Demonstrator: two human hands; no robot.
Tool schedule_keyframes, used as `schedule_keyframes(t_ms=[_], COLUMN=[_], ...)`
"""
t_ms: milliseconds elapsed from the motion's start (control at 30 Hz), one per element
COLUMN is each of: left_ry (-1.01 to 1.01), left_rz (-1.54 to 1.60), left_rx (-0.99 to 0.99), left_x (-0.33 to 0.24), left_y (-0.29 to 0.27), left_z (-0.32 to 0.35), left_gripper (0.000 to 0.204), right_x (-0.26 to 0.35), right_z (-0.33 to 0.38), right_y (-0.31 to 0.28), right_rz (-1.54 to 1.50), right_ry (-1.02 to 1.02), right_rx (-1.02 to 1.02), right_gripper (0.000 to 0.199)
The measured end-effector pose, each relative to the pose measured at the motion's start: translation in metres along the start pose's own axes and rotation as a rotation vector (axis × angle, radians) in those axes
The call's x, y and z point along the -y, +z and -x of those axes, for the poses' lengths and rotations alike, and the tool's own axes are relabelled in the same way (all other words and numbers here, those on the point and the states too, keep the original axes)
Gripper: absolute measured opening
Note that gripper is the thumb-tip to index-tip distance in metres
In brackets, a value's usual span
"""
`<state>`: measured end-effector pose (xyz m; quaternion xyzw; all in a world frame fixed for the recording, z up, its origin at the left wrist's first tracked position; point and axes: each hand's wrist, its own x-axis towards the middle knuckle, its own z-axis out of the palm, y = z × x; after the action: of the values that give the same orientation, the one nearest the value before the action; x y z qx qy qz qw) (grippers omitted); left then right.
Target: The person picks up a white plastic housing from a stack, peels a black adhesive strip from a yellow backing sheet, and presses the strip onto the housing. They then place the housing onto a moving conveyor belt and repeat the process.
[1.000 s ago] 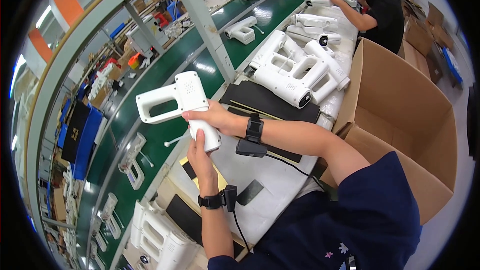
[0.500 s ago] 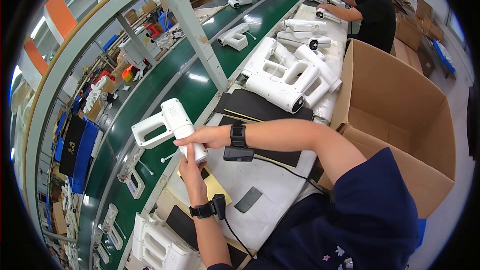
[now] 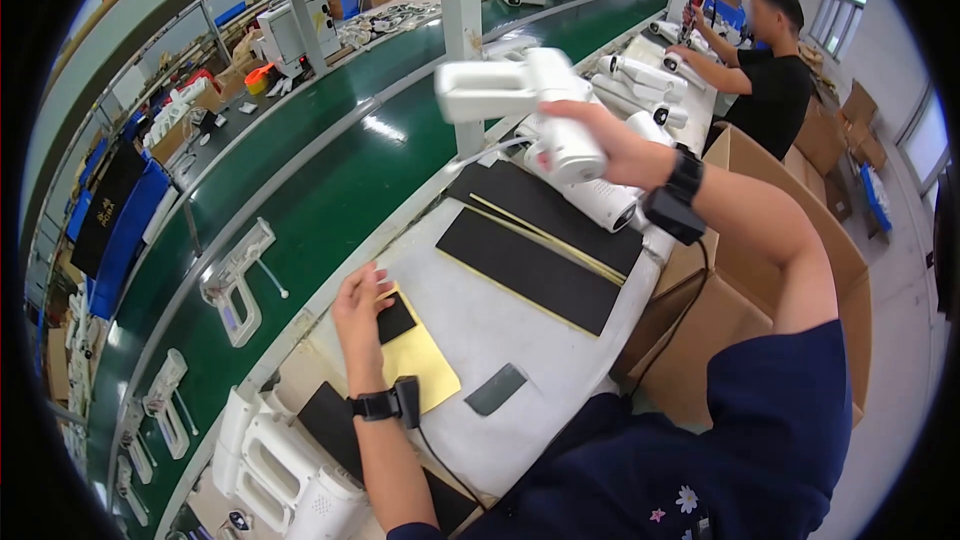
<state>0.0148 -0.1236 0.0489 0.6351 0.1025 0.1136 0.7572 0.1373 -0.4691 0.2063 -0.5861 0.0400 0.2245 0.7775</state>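
Note:
My right hand (image 3: 610,145) is closed around the barrel of a white gun-shaped device with a loop handle (image 3: 572,148), raised over the far part of the worktable. Its loop points left, and a thin white cord hangs beneath it. My left hand (image 3: 358,302) is empty, its fingers apart and slightly curled, beside a yellow backing sheet (image 3: 422,368) bearing a black foam piece (image 3: 395,321). Similar white devices (image 3: 285,475) lie at the lower left; others (image 3: 640,90) are piled beyond my right hand, partly hidden by the raised one.
Black foam strips (image 3: 530,270) and a dark flat plate (image 3: 495,389) lie on the white worktable (image 3: 400,265). Along its left runs a green conveyor (image 3: 290,250) carrying open device shells (image 3: 238,285), with a metal post (image 3: 462,10) alongside. At right are a cardboard box (image 3: 690,345) and a seated co-worker (image 3: 775,80).
My right hand has carried the white device up and away to the far right. My left hand has let go of it and lies lower, near the yellow sheet. The view has shifted.

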Motion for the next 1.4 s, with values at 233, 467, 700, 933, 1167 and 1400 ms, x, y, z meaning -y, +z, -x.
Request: schedule_keyframes(t_ms=[233, 467, 700, 933, 1167, 1400], left_ry=[0.002, 0.036, 0.091, 0.08, 0.108, 0.105], left_rz=[-0.002, -0.112, -0.012, -0.072, -0.118, -0.13], left_rx=[-0.201, -0.177, -0.193, -0.197, -0.196, -0.202], left_x=[0.016, 0.037, 0.041, 0.043, 0.042, 0.044], left_y=[-0.023, -0.024, -0.028, -0.026, -0.026, -0.026], left_z=[-0.011, -0.017, -0.011, -0.012, -0.014, -0.013], left_gripper=[0.026, 0.024, 0.025, 0.026, 0.024, 0.024], right_x=[0.035, 0.027, 0.001, 0.0, 0.006, 0.012], right_z=[0.0, -0.077, -0.13, -0.122, -0.114, -0.094], right_y=[-0.07, -0.162, -0.177, -0.168, -0.166, -0.153], right_rz=[0.092, 0.062, 0.059, -0.057, -0.095, 0.359], right_ry=[-0.135, -0.195, -0.236, -0.177, -0.107, -0.166], right_rx=[-0.242, -0.401, -0.576, -0.416, -0.397, -0.71], right_gripper=[0.057, 0.062, 0.078, 0.061, 0.062, 0.08])
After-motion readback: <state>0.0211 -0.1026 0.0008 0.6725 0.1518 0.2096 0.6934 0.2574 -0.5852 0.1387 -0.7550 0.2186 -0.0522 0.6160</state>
